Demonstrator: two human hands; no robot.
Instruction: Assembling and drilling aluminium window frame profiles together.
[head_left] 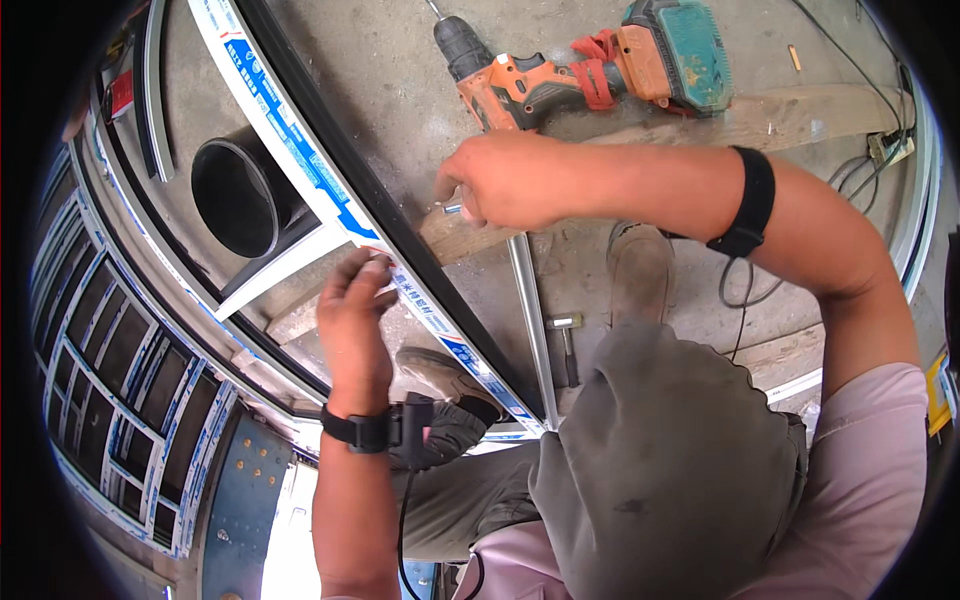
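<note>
A long frame profile (432,318), white with blue printed film and a black strip along one side, runs diagonally in front of me. My left hand (355,315) is closed at its edge, thumb and fingers pinched beside the joint with a white crosspiece (290,266). What the pinch holds is too small to make out. Across the profile, my right hand (510,180) is closed with curled fingers, and a small shiny metal piece (452,209) sticks out at the fingertips. Just beyond that hand lies an orange and black cordless drill (497,88) with a teal battery.
A black pipe (235,198) supports the left side. Wooden planks (800,112) cross the concrete floor. A silver bar (527,300) and a hammer (568,350) lie near my shoe (640,270). Film-covered frames (110,360) stand at far left; a black cable (745,300) trails at right.
</note>
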